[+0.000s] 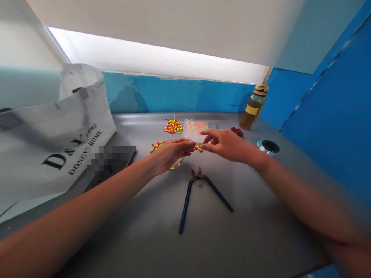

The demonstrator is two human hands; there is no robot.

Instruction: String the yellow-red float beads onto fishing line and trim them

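My left hand (171, 152) and my right hand (224, 144) meet over the middle of a grey table (150, 239). Both pinch a strand of small red, yellow and green beads (198, 148) stretched between their fingertips. The strand curls out from under my left hand, showing at its left end (157, 146) and below the palm. A loose pile of the same beads (173, 126) lies just behind, next to a clear packet of beads (195, 129).
Blue-handled pliers (199, 191) lie open on the table in front of my hands. A white printed bag (49, 143) stands at the left, an amber bottle (254, 107) and a spool of line (268, 147) at the right. Blue walls close in behind and on the right.
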